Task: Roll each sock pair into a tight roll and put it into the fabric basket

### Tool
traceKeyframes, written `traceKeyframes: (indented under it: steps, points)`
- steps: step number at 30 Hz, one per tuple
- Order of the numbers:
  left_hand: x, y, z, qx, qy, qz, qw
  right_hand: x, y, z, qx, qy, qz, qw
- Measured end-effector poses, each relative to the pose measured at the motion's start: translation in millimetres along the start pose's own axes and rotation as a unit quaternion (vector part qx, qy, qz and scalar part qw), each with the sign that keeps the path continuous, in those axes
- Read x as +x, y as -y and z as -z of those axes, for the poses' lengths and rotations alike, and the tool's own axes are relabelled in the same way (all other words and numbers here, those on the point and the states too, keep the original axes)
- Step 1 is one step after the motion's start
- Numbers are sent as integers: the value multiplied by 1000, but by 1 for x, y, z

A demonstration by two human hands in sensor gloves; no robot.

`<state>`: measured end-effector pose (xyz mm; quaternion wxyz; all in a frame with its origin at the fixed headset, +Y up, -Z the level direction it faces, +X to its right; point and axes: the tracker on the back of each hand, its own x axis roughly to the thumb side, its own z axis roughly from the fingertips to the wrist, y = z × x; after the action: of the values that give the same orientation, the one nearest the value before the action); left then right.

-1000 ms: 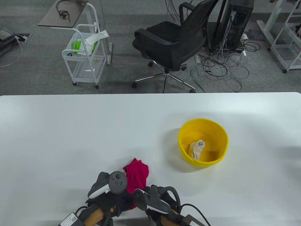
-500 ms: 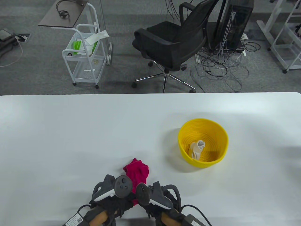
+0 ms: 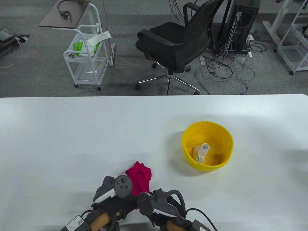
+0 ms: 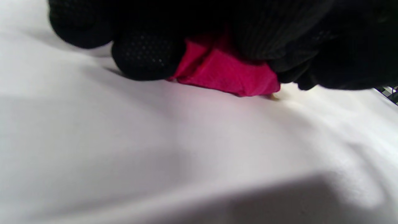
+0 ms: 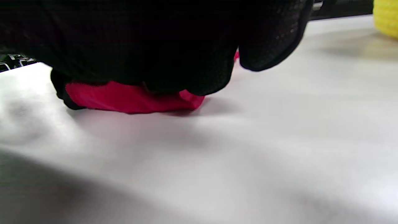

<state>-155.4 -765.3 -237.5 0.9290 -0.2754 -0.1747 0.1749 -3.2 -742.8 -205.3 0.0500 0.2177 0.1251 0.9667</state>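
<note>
A magenta sock pair (image 3: 140, 176) lies near the table's front edge, its far end spread flat. Both gloved hands sit on its near end and hide it in the table view. My left hand (image 3: 120, 203) has its fingers (image 4: 146, 56) curled down over the magenta fabric (image 4: 224, 73). My right hand (image 3: 154, 204) covers the same bunched end (image 5: 124, 99), fingers (image 5: 267, 40) curled over it. The yellow basket (image 3: 207, 167) stands to the right and farther back, with a cream sock roll (image 3: 201, 151) inside.
White table (image 3: 72, 144) all around the sock. The basket's edge (image 5: 385, 15) shows at the right wrist view's top right corner. Beyond the table's far edge are a black office chair (image 3: 173, 41), a white cart (image 3: 86, 60) and floor cables.
The right hand has drawn in leftward beside the left one over the sock's near end. The left hand dipped and came back. The sock's far end has barely shifted.
</note>
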Motion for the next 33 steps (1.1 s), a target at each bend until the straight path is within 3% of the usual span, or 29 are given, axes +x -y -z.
traceKeyframes:
  steps: [11,15,23,33]
  points:
    - [4,-4,-7,19,-15,26,999,0,-9,5,8,-25,8,1000]
    - [6,-14,-17,57,-32,38,997,0,-10,7,-1,-40,16,999]
    - [4,-6,-13,16,-41,56,997,3,-11,9,-15,-58,-11,998]
    - [5,-2,-5,26,-37,69,997,5,-13,12,-43,-68,-46,996]
